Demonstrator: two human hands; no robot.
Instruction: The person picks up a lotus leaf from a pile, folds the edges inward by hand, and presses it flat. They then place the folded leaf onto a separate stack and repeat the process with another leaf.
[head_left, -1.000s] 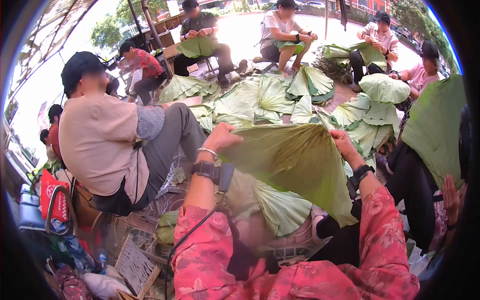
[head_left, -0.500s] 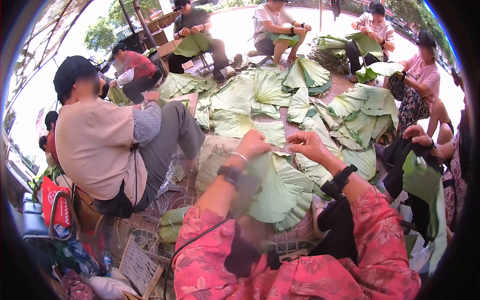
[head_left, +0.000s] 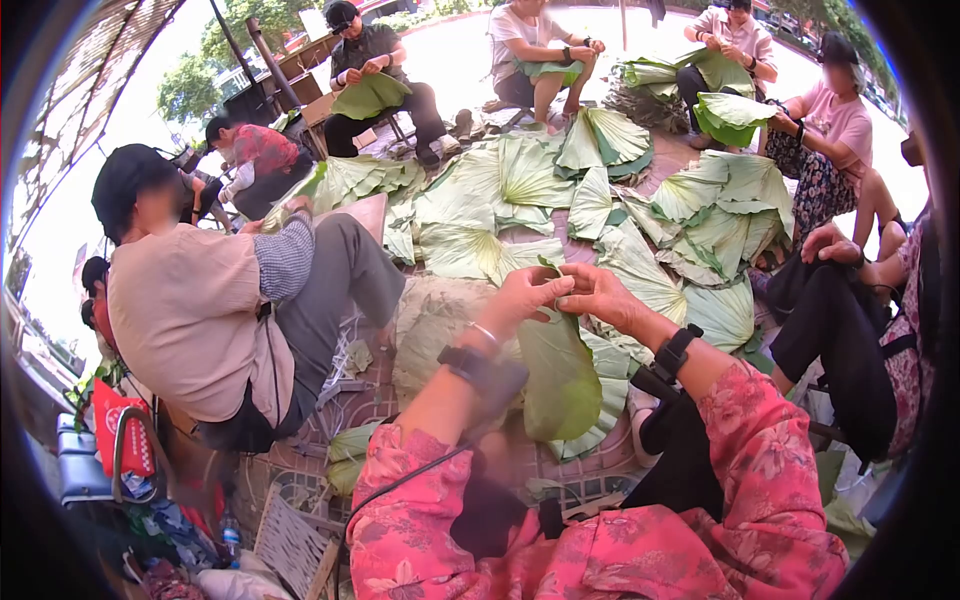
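Observation:
A green lotus leaf (head_left: 562, 385) hangs folded below my two hands, which meet at its upper edge. My left hand (head_left: 528, 303) pinches the leaf from the left, thumb and fingers closed. My right hand (head_left: 604, 300) has its fingers curled round the same edge from the right. A small tip of leaf sticks up between the fingers. Just behind the hanging leaf lies a paler pleated lotus leaf (head_left: 606, 398), partly covered by it. Whether anything thin, such as a thread, is between my fingertips is too small to see.
Overlapping lotus leaves (head_left: 520, 185) cover the ground ahead, with another pile (head_left: 725, 235) to the right. Co-workers sit around them, one person (head_left: 190, 310) close on my left. A woven seat (head_left: 290, 535) and a red bag (head_left: 122, 430) are at lower left.
My right hand has moved left to meet my left hand. A darker, narrower leaf surface now hangs below them. The leaf hanging beside the person at far right has left that spot.

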